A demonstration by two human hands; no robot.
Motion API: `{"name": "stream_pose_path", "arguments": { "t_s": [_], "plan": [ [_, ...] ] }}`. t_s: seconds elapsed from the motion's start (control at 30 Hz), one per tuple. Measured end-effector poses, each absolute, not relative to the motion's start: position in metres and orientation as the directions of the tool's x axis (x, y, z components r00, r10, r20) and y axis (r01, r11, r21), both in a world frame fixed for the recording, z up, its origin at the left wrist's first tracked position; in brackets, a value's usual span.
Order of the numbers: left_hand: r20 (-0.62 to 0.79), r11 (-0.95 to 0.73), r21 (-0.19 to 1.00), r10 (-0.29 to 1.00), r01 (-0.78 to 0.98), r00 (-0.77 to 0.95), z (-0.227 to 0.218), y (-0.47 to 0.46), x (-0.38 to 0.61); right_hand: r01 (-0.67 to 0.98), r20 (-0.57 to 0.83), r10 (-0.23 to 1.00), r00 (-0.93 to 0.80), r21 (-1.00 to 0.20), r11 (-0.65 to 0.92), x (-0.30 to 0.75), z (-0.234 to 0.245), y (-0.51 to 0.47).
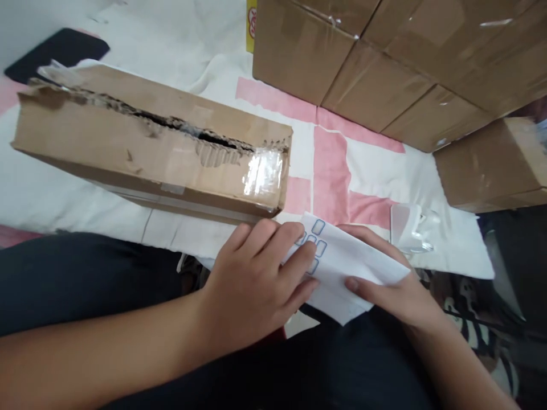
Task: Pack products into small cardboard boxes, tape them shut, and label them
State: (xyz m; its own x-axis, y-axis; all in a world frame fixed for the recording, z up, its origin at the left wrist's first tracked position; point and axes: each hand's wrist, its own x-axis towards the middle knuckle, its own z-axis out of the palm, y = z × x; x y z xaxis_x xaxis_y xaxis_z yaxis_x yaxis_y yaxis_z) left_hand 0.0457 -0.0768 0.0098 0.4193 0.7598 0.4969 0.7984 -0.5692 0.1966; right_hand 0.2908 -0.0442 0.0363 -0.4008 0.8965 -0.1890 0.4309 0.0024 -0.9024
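Paper [337, 259] sits above the lap [342, 364], pinched in the right hand [399, 290], thumb on top; the left hand [256, 279], loosely curled, covers its other end, grip unclear. It should handle light, limp, easily creased; best held by its edges.

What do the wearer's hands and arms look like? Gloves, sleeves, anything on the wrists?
Left hand and right hand look bare: no gloves, rings or watch visible, though the right fingers are partly hidden. No sleeves show on the left forearm or right forearm.
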Motion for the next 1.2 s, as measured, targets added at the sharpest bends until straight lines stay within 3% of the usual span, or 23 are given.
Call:
{"name": "stream_pose_path", "arguments": {
  "t_s": [0.3, 0.47, 0.6, 0.87, 1.2],
  "plan": [
    [0.366, -0.635, 0.342, 0.769, 0.693, 0.524, -0.015, -0.072, 0.054, 0.187, -0.449, 0.754, -0.480, -0.892, -0.412, 0.301, -0.001, -0.056],
    [0.316, -0.661, 0.414, 0.750, 0.626, 0.582, -0.025, -0.073, 0.057, -0.030, -0.510, 0.654, -0.559, -0.776, -0.630, 0.298, -0.012, -0.061],
    [0.329, -0.687, 0.401, 0.726, 0.606, 0.604, -0.029, -0.072, 0.059, -0.132, -0.538, 0.611, -0.581, -0.679, -0.722, 0.295, -0.015, -0.067],
    [0.401, -0.731, 0.352, 0.682, 0.584, 0.612, -0.033, -0.070, 0.059, -0.205, -0.569, 0.629, -0.530, -0.633, -0.746, 0.295, -0.022, -0.075],
    [0.454, -0.741, 0.268, 0.661, 0.616, 0.597, -0.026, -0.070, 0.059, -0.007, -0.564, 0.671, -0.481, -0.763, -0.647, 0.295, -0.021, -0.076]
  ]
}}
